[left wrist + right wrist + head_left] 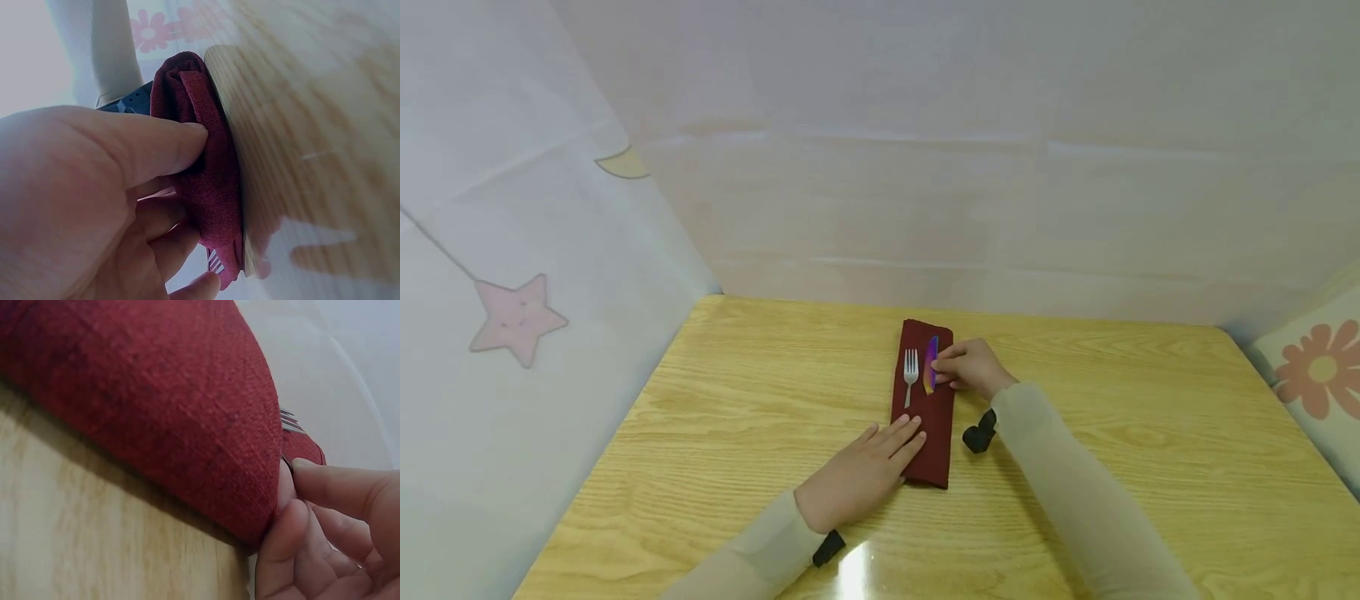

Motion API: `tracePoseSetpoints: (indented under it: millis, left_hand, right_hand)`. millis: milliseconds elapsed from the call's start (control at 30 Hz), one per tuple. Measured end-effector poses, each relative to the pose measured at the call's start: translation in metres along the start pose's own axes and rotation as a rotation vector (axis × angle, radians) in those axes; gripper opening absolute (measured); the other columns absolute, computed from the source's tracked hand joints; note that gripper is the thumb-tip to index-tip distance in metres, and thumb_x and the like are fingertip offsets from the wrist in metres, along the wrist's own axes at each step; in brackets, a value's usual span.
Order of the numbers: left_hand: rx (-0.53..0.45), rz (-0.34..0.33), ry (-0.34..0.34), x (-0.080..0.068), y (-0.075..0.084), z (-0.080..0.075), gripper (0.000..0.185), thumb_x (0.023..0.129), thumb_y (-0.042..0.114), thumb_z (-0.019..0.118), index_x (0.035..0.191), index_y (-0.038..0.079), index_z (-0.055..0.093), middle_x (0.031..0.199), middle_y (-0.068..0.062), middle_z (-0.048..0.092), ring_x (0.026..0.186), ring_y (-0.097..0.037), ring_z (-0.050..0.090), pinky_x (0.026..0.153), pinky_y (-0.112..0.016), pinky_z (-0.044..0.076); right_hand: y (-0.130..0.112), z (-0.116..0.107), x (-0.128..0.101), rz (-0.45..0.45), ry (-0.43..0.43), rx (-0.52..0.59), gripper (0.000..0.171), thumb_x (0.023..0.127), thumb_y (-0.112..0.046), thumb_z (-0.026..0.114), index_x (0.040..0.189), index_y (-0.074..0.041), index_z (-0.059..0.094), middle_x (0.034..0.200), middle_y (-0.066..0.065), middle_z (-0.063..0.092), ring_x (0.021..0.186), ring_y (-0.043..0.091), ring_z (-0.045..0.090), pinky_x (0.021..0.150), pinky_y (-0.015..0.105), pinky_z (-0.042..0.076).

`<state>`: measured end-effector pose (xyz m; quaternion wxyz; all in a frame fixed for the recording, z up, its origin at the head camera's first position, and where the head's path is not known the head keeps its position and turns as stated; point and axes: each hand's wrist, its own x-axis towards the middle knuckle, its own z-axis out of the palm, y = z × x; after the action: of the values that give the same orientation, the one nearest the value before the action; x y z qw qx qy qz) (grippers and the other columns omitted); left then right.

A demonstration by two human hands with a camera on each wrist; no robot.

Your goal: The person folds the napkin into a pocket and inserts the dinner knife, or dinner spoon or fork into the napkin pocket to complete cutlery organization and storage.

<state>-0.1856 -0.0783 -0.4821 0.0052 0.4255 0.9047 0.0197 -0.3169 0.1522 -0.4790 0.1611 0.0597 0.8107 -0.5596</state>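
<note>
A dark red folded cloth napkin (932, 442) lies lengthwise on the wooden table. On its upper half sit a silver fork (911, 365), tines pointing away, and beside it a shiny purple-to-orange table knife (929, 373). The lower ends of both are hidden at the napkin's fold. My right hand (973, 367) pinches the knife at its right side, over the napkin's edge. Fingers stretched out, my left hand (865, 471) rests on the napkin's near part. In the left wrist view, the left thumb (181, 147) touches the layered cloth, and the fork's tines (215, 261) peek out beyond the fingers.
The wooden table (760, 392) reaches back to a pale cloth wall (880, 208). Black straps (979, 433) hang from both wrists. Side hangings carry a pink star (518, 318) and a red flower (1321, 369).
</note>
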Motion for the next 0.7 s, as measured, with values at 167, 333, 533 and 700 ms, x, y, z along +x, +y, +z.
tracePoseSetpoints:
  millis: [167, 333, 533, 700]
  left_hand:
    - [0.01, 0.005, -0.001, 0.001, 0.0, 0.0, 0.053, 0.106, 0.025, 0.054, 0.155, 0.009, 0.042, 0.163, -0.01, 0.033, 0.15, -0.022, 0.03, 0.115, -0.045, 0.037]
    - [0.007, 0.015, 0.009, 0.0, 0.0, 0.0, 0.052, 0.106, 0.024, 0.056, 0.154, 0.008, 0.044, 0.161, -0.011, 0.036, 0.149, -0.023, 0.033, 0.114, -0.045, 0.039]
    - [-0.009, 0.018, 0.011, -0.002, -0.001, -0.001, 0.052, 0.106, 0.024, 0.056, 0.153, 0.007, 0.045, 0.161, -0.012, 0.036, 0.149, -0.025, 0.033, 0.114, -0.046, 0.039]
    - [-0.005, 0.025, 0.029, -0.003, -0.002, -0.002, 0.052, 0.105, 0.023, 0.058, 0.152, 0.006, 0.046, 0.16, -0.013, 0.038, 0.148, -0.025, 0.035, 0.112, -0.046, 0.041]
  right_hand:
    - [-0.002, 0.001, -0.004, -0.022, 0.038, -0.09, 0.019, 0.097, -0.014, 0.071, 0.108, 0.002, 0.073, 0.084, 0.009, 0.074, 0.072, 0.012, 0.068, 0.065, 0.025, 0.056]
    - [-0.002, 0.005, -0.009, -0.032, 0.082, -0.131, 0.015, 0.096, -0.013, 0.072, 0.102, 0.001, 0.073, 0.086, 0.011, 0.072, 0.073, 0.016, 0.066, 0.067, 0.028, 0.058]
    - [-0.002, 0.008, -0.017, -0.037, 0.116, -0.098, 0.018, 0.096, -0.012, 0.071, 0.108, 0.001, 0.071, 0.099, 0.012, 0.069, 0.079, 0.018, 0.063, 0.07, 0.03, 0.059]
    - [-0.003, 0.007, -0.025, -0.024, 0.131, -0.128, 0.029, 0.093, -0.012, 0.072, 0.118, 0.001, 0.065, 0.113, 0.018, 0.067, 0.083, 0.024, 0.066, 0.074, 0.036, 0.059]
